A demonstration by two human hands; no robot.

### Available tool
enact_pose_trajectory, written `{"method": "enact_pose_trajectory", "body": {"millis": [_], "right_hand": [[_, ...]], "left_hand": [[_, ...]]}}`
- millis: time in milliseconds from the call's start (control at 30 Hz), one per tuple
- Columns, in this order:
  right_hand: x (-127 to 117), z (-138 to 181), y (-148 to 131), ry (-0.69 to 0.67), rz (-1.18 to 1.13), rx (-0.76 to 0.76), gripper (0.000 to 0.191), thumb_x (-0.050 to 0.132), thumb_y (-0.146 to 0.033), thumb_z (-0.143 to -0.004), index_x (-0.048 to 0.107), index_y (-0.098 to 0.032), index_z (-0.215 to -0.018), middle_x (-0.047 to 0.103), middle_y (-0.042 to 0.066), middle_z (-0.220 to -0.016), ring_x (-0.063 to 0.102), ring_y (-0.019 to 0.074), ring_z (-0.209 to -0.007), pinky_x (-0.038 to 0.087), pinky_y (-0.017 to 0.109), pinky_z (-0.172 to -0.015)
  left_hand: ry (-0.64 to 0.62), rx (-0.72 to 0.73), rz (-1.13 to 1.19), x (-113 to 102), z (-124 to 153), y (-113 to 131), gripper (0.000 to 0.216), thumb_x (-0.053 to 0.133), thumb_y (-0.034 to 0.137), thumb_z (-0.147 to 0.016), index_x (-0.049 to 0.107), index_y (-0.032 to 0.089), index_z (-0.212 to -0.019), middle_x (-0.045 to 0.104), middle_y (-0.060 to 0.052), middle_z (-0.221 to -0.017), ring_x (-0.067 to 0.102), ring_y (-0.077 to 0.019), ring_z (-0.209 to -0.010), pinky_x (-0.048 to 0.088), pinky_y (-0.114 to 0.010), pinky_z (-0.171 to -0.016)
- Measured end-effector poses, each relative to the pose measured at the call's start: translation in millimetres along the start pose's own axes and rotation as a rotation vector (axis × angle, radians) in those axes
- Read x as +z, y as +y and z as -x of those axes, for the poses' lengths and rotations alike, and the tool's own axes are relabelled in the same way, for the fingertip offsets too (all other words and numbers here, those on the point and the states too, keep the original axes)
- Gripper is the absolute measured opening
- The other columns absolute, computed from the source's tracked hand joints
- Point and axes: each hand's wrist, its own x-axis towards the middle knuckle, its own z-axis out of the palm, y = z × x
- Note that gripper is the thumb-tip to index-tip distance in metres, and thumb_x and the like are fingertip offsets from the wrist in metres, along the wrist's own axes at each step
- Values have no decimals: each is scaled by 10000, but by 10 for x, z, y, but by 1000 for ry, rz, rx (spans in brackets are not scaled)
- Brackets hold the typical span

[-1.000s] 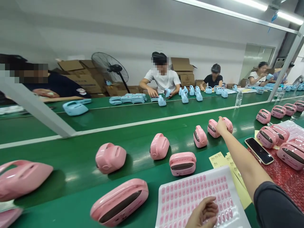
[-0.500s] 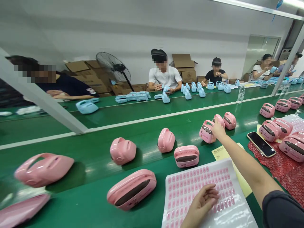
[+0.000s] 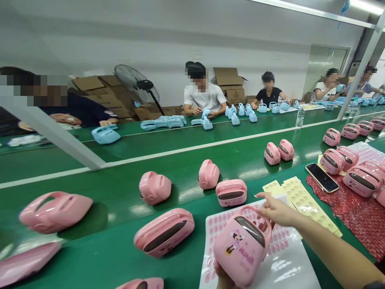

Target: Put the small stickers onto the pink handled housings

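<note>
Pink case [image 3: 236, 257] is hanging tilted over the sticker sheet [image 3: 282, 277], toward the surface's [image 3: 99, 261] near edge, its printed front facing the wearer — presumably for easy viewing. Left grip [image 3: 223, 277] is clamping the lower side, apparently bearing weight. Right grip [image 3: 277, 212] is meeting the handle [image 3: 267, 235], likely steadying; its closure is remaining indeterminable.

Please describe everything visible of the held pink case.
The pink case looks like glossy plastic, rounded, with a loop handle and dark band. Its front carries a cartoon mouse and pink lettering. It tilts over a sheet of pink stickers; the left hand holds its lower edge, the right hand is at the handle.
</note>
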Motion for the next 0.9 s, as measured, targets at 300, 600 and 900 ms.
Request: {"method": "enact_pose_trajectory", "body": {"millis": [300, 600, 900], "right_hand": [[-520, -687, 453, 292, 461, 220, 111, 565, -222, -836, 614, -123, -842, 621, 44, -907, 591, 164, -839, 481, 336, -761], [-451, -719, 571, 273, 465, 206, 185, 539, -297, -861, 594, -136, -933, 611, 41, -972, 590, 162, -860, 489, 350, -759], [-649, -539, 481, 245, 9, 103, 206, 589, -333, -662, 531, -155, -577, 538, -22, -562, 519, 136, -616, 384, 264, -616]], "left_hand": [[100, 110, 236, 220, -226, 295, 472, 414, 599, -798, 477, 429, -1234, 696, -3, -1069, 537, -288, -1123, 388, -494, -946], [126, 96, 309, 382, -252, 342, 479, 492, 539, -791, 529, 336, -1223, 717, -41, -1008, 582, -283, -1067, 400, -449, -955], [547, 116, 118, 864, -242, 583, 499, 640, 393, -709, 569, 187, -1159, 725, -54, -876, 651, -257, -906, 500, -369, -818]]}}
